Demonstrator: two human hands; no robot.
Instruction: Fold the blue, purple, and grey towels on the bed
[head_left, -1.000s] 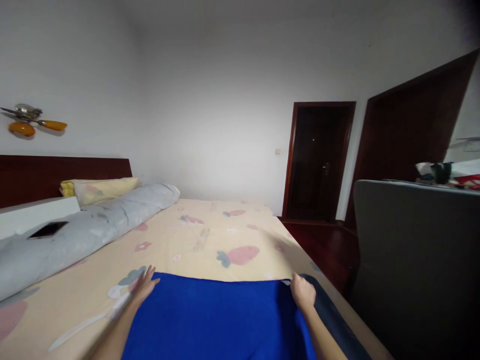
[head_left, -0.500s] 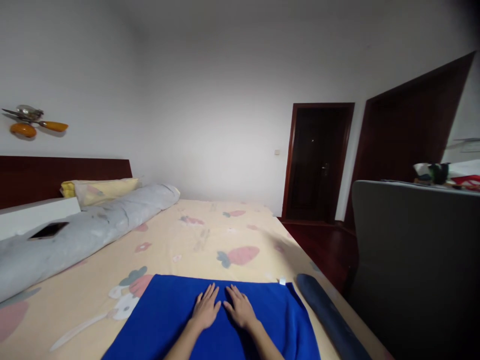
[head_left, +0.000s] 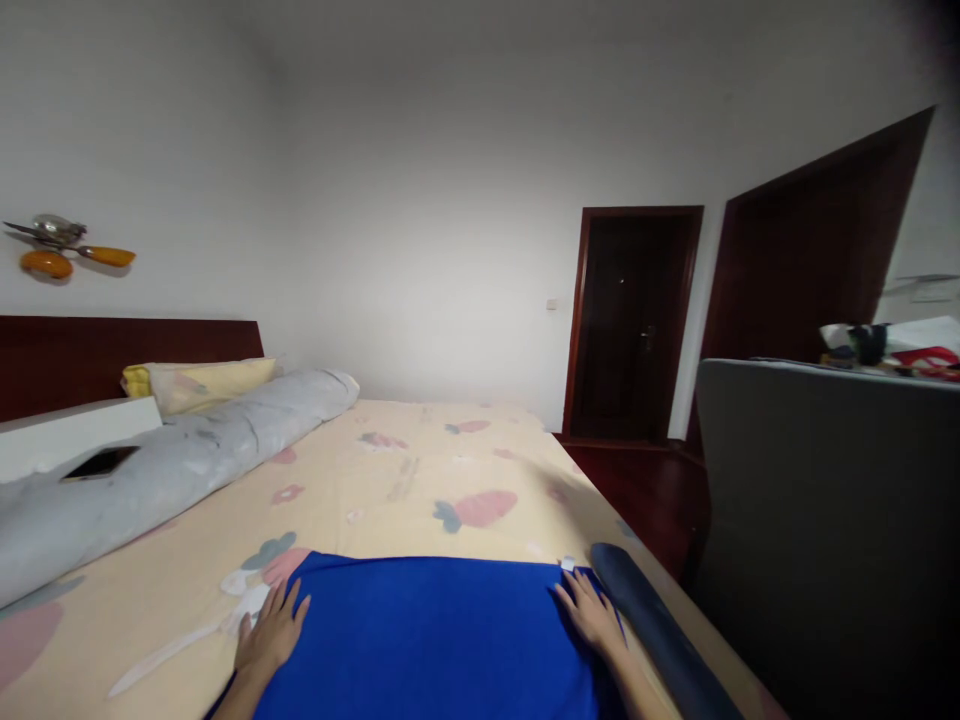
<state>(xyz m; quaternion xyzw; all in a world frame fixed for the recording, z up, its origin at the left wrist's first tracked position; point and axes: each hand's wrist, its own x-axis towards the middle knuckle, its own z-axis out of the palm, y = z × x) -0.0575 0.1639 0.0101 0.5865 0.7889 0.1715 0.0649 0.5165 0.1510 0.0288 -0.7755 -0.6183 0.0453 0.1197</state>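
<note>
A blue cloth (head_left: 435, 640) lies spread out at the near edge of the bed, with a small white tag (head_left: 568, 565) at its far right corner. My left hand (head_left: 271, 628) rests flat at the cloth's left edge, fingers spread and partly over the bedsheet. On the opposite side, my right hand (head_left: 592, 612) lies open on the far right corner, just below the tag. Neither hand grips anything. Close to the right hand is a long dark blue roll (head_left: 660, 625), lying along the bed's right side.
The patterned bedsheet (head_left: 420, 460) stretches to the far wall. A grey rolled quilt (head_left: 225, 440) with a phone (head_left: 101, 462) on it lies at left, near a yellow pillow (head_left: 217, 385). A dark grey panel (head_left: 817, 520) stands at right, and a dark door (head_left: 637, 320) is beyond.
Both hands have moved apart from the middle of the cloth, the left to its left edge, the right to its right edge. The folds on the cloth's right side have spread flatter.
</note>
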